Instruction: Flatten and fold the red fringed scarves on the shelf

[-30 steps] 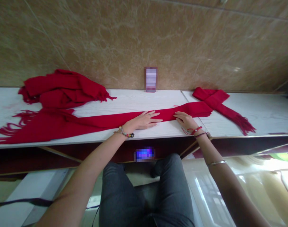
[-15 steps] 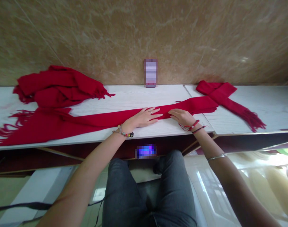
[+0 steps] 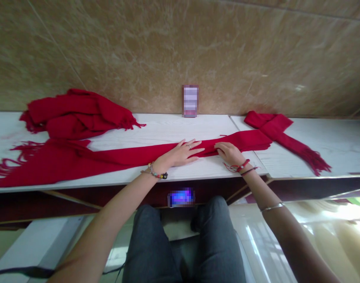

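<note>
A long red scarf point(image 3: 126, 158) lies along the white tabletop, its fringed left end spread wide and its right part folded narrow in layers. My left hand point(image 3: 180, 154) rests on the middle of this strip, palm down with fingers spread. Just to its right, my right hand point(image 3: 230, 153) touches the same strip with its fingertips, fingers extended and slightly bent. Behind the scarf's left end lies a crumpled red fringed cloth point(image 3: 76, 116). At the right, a narrow folded red scarf point(image 3: 281, 127) lies crossed over itself, touching or close to the strip's end.
A phone point(image 3: 190, 101) leans upright against the brown marbled wall point(image 3: 156, 51) at the back of the white table point(image 3: 168, 127). Another blurred lit screen point(image 3: 181, 197) sits below the table's front edge, above my knees. A seam crosses the tabletop right of my hands.
The whole view has shifted, so the table sits slightly lower in the picture. Both hands stay at nearly the same places on the scarf.
</note>
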### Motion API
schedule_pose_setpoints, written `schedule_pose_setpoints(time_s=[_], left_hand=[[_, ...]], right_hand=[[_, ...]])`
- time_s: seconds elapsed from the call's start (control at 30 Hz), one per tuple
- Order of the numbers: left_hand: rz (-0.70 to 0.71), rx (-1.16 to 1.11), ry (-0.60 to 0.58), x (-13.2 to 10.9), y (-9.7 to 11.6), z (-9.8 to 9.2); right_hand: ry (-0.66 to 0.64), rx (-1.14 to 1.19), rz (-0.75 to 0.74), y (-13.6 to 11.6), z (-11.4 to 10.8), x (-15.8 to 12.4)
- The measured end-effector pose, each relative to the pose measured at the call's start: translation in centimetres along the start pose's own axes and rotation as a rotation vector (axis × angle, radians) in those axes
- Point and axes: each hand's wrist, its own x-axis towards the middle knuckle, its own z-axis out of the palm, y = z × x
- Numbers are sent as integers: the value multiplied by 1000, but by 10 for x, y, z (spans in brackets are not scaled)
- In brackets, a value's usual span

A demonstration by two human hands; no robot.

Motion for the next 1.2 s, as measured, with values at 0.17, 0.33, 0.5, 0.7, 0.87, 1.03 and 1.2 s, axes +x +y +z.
schedule_pose_setpoints(time_s=[0.17, 0.33, 0.5, 0.7, 0.87, 1.03, 1.2], left_hand=[[14, -11, -35, 0, 0, -1], [25, 6, -122, 1, -1, -1], [31, -8, -120, 0, -1, -1], [18, -48, -145, -2, 1, -4], [-13, -106, -269, 7, -2, -21], [-4, -104, -168, 36, -17, -39], [-168, -106, -244, 67, -27, -46]], right_hand=[[0, 103, -53, -1, -1, 0], [-41, 95, -100, -2, -3, -1], [29, 60, -27, -4, -4, -1], [-42, -42, 37, 0, 9, -1], [40, -74, -37, 0, 7, -2], [27, -130, -162, -18, -7, -3], [-267, -272, -191, -47, -12, 12]])
